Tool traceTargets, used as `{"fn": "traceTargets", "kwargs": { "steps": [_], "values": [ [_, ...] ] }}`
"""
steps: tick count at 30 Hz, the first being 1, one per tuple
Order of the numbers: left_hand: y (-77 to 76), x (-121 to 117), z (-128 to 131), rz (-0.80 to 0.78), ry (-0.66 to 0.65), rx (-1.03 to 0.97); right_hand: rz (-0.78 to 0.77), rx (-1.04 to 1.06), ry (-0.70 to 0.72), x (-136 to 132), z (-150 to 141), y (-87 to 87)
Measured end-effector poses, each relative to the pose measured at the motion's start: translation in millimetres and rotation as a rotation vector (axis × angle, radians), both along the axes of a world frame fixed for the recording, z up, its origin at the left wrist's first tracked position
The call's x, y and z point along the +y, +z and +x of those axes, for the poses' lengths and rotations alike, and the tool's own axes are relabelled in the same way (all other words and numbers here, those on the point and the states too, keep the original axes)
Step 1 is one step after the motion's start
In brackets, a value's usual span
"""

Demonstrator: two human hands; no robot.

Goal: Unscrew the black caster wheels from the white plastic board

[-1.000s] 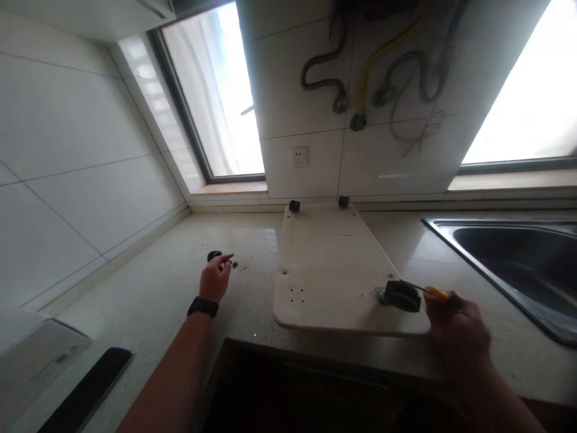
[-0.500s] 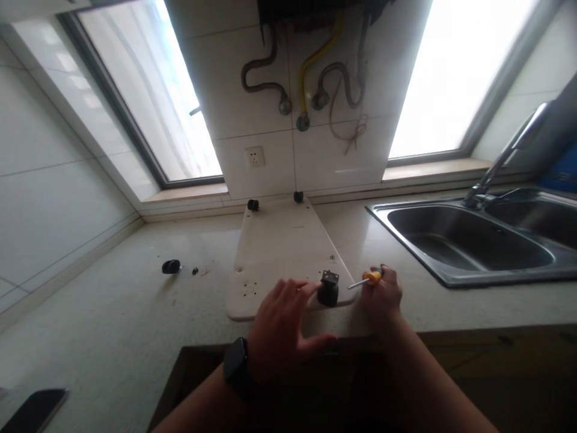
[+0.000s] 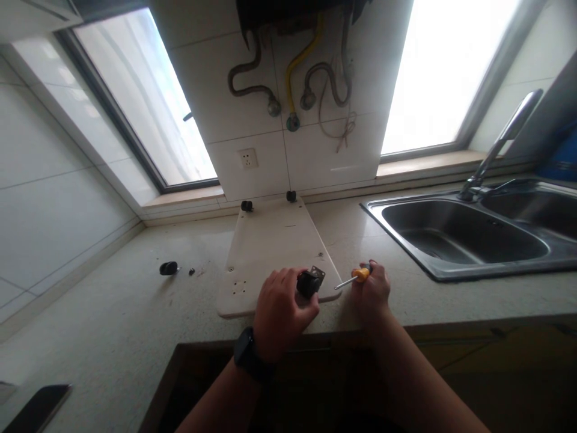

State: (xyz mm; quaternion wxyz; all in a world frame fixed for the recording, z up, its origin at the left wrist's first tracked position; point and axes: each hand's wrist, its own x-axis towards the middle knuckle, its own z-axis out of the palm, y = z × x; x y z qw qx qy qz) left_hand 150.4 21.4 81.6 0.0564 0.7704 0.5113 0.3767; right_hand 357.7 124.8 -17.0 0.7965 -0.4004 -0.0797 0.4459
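Observation:
My left hand (image 3: pixel 283 307) is closed round a black caster wheel (image 3: pixel 309 283), whose square metal mounting plate tilts up to the right. Beneath it lies a pale board (image 3: pixel 270 240) on the counter, with screw holes near its corners. Two more casters, the left one (image 3: pixel 246 206) and the right one (image 3: pixel 291 196), sit at the board's far end. My right hand (image 3: pixel 372 290) grips a screwdriver (image 3: pixel 360 275) with an orange and grey handle; its tip points left, over the board's near right corner. A loose caster (image 3: pixel 169 268) lies on the counter left of the board.
A small dark part (image 3: pixel 192 272) rests near the loose caster. A steel double sink (image 3: pixel 437 273) with a tap (image 3: pixel 502 141) is on the right. At the lower left lies a dark flat object (image 3: pixel 38 409). Pipes (image 3: pixel 291 72) hang on the tiled wall behind.
My left hand has closed round the caster, which has tipped from upright to tilted. My right hand still holds the screwdriver. The whole view has shifted slightly.

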Motion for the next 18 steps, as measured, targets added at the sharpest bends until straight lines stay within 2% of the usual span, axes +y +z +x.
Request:
{"fn": "traceTargets", "kwargs": {
  "steps": [4,8,10,13,15,18],
  "values": [
    [6.2,-3.3,-8.5,-0.07,-0.029,-0.105,-0.003,0.009,0.011,-0.8,1.7,-0.3],
    [17.0,-4.5,-44.2,-0.122,0.041,-0.185,-0.009,0.007,0.021,-1.6,3.3,-1.1],
    [21.3,-4.2,-76.1,-0.15,0.109,-0.242,-0.019,0.002,0.033,-2.1,4.0,-1.6],
    [22.5,-5.1,-139.6,-0.15,0.247,-0.348,-0.034,-0.021,0.054,-1.8,5.1,-2.3],
    [17.6,-6.7,-189.0,-0.108,0.359,-0.384,-0.05,-0.045,0.065,-0.6,5.8,-3.1],
    [1.0,-8.7,-266.1,-0.08,0.549,-0.42,-0.081,-0.096,0.077,1.0,7.1,-4.8]
  ]
}}
